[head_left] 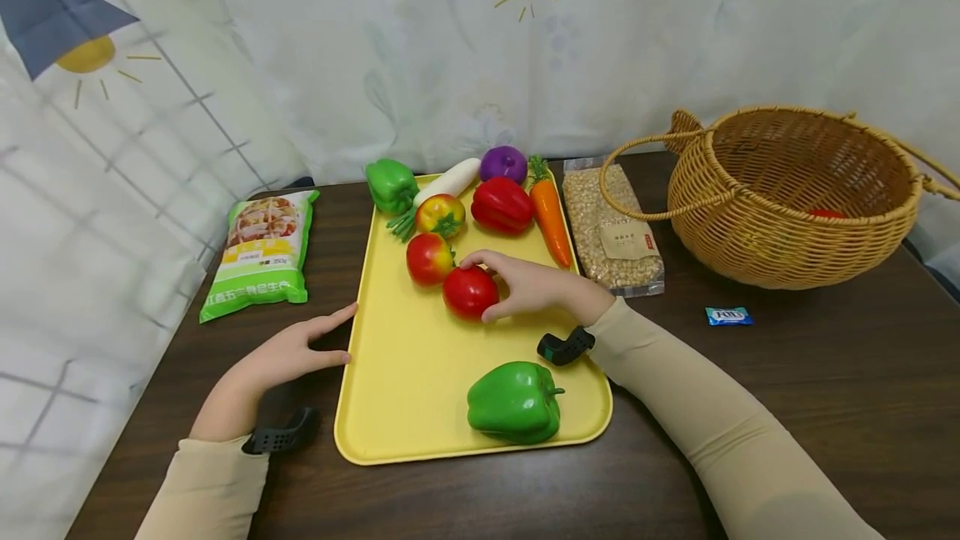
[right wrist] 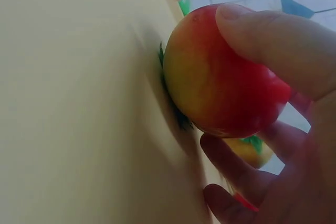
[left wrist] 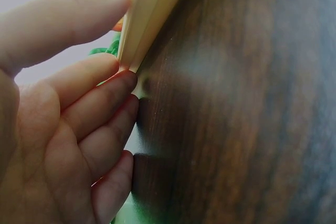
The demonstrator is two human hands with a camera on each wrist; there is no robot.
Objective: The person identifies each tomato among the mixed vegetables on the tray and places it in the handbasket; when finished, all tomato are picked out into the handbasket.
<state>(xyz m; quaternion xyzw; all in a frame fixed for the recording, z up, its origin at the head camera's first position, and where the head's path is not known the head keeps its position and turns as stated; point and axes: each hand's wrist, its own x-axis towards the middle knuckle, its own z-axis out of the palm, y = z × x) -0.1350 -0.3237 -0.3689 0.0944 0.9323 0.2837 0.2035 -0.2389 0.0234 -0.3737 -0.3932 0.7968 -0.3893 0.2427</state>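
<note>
The step in hand looks to be the taking of a round red fruit (head_left: 467, 295) from the yellow tray (head_left: 401, 382). Reading the tray as a clock face with twelve at its far edge, this fruit sits near the centre, a little toward twelve. A red-and-yellow fruit (head_left: 428, 260) lies just beside it, at its ten o'clock, and a big green pepper (head_left: 512, 402) rests alone at the tray's five.

The right hand (head_left: 531, 283) comes in from three o'clock with its grip clamped on the red fruit, spread only as wide as that fruit: thumb on one side, fingers round the other. The right wrist view is dim and close, so I cannot be sure whether the fruit's leafy underside still bears on the tray or hangs just clear.

The left hand (head_left: 279, 357), at about eight o'clock, has its grip apart, thumb and fingers extended with their tips against the tray's rim, holding nothing.

I judge that the next move calls for a firm hold and a straight lift, clear of the neighbouring fruit, while the left hand steadies the tray.
</note>
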